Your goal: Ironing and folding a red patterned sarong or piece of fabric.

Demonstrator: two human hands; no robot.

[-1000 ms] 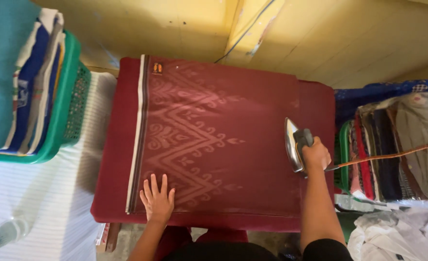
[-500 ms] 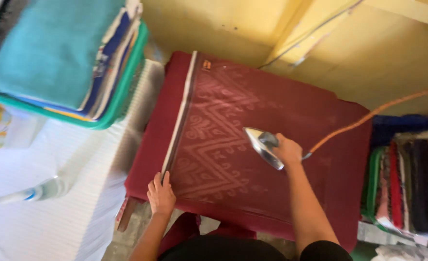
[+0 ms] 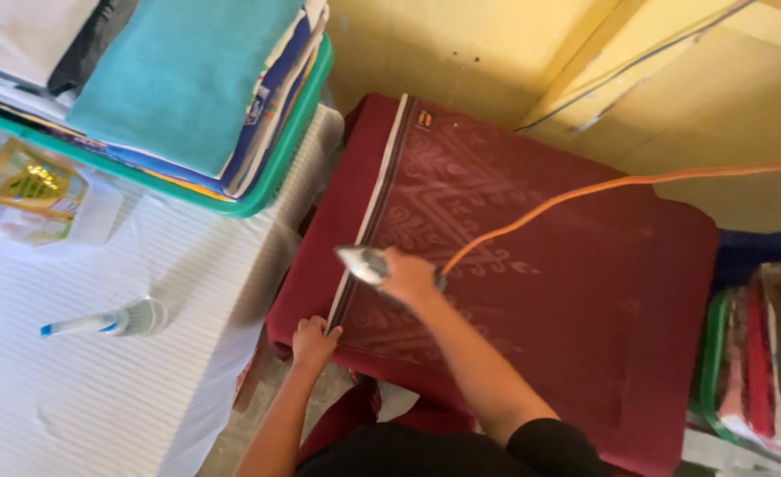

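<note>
Iron [image 3: 364, 263] sits gripped in my right hand [image 3: 411, 276] on maroon cloth [image 3: 531, 291]; my left hand [image 3: 313, 340] clutches its near-left edge.

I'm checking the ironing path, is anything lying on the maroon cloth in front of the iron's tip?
Nothing visible does: the iron points at the cloth's striped edge, bare there. The orange cord trails behind it.
</note>
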